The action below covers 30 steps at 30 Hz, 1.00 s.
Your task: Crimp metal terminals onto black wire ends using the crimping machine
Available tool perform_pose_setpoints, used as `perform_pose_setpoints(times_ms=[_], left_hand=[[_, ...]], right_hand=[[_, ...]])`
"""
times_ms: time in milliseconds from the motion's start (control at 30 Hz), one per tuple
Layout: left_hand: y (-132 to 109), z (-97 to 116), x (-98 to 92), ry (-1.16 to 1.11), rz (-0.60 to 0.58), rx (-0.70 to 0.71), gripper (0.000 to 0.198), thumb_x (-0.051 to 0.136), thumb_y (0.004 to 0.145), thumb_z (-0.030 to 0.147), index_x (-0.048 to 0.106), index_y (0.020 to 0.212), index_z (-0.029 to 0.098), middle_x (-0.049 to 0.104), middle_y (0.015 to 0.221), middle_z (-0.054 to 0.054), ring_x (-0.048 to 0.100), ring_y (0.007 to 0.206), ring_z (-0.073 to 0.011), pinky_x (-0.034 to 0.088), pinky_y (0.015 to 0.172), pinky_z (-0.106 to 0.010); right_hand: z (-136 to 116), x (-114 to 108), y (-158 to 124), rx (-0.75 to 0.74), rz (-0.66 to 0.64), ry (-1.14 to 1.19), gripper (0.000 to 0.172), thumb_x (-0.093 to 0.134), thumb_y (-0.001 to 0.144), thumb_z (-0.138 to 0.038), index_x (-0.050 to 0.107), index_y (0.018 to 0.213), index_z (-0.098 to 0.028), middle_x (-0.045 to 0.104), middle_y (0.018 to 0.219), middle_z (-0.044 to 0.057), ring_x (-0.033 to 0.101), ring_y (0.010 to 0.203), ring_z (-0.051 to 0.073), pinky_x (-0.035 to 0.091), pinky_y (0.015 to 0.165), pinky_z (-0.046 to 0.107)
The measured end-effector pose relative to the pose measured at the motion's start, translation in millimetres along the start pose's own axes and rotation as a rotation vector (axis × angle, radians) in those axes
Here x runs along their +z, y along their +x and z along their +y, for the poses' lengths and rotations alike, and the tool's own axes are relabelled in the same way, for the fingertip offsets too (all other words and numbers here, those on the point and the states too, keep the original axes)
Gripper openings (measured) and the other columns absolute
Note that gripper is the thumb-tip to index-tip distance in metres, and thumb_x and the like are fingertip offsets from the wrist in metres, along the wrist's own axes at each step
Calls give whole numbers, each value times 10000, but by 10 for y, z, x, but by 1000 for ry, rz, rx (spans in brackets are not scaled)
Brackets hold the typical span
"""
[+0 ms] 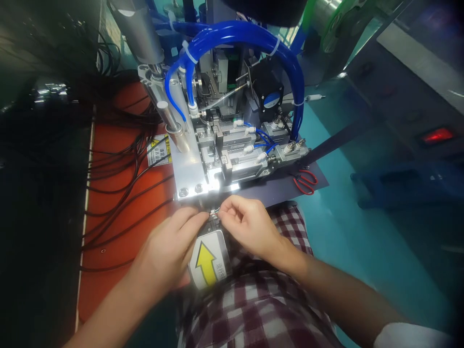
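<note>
My left hand reaches in at the front of the machine, thumb and index finger pinched together at a tiny shiny part. Facing it from the other side, my right hand is closed in a pinch, its fingertips touching the same spot. What exactly sits between the fingertips is too small to name. Just below them lies a metal track with a white label bearing a yellow arrow. Directly beyond the fingers stands the machine's silver plate, with small clamps and cylinders to its right.
Thick blue air hoses arch over the machine. Black cables cross the orange surface on the left. Red-handled snips lie right of the machine. A wire spool hangs at the top right, and a red switch glows farther right.
</note>
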<state>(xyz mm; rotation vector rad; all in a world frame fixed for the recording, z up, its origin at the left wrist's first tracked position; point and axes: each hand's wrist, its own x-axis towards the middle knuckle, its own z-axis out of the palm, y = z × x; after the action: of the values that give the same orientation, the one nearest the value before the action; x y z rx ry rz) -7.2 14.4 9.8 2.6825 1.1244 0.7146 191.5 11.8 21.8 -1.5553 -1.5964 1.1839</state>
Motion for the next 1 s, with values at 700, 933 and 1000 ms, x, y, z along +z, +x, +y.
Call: perform_pose_setpoints(times_ms=[700, 933, 1000], left_hand=[[-8, -17, -94, -50, -13, -9, 240, 427, 948, 63, 590, 1098, 156, 651, 976, -62, 668, 847, -147, 527, 752, -212], [-30, -46, -70, -55, -7, -15, 234, 430, 954, 56, 596, 1096, 141, 612, 962, -66, 648, 856, -142, 532, 748, -214], [-28, -41, -86, -38, -38, -29, 246, 418, 957, 73, 613, 1094, 136, 624, 954, -70, 656, 839, -153, 542, 714, -228]], right_hand=[[293, 265, 76, -28, 6, 311, 262, 460, 956, -346, 443, 728, -219, 426, 670, -41, 429, 641, 131, 372, 615, 264], [270, 237, 55, -142, 62, 103, 228, 448, 953, -292, 439, 738, -220, 450, 667, -36, 436, 618, 128, 367, 629, 274], [271, 251, 56, -117, 65, 137, 231, 454, 947, -305, 438, 732, -222, 445, 663, -37, 433, 615, 128, 371, 620, 270]])
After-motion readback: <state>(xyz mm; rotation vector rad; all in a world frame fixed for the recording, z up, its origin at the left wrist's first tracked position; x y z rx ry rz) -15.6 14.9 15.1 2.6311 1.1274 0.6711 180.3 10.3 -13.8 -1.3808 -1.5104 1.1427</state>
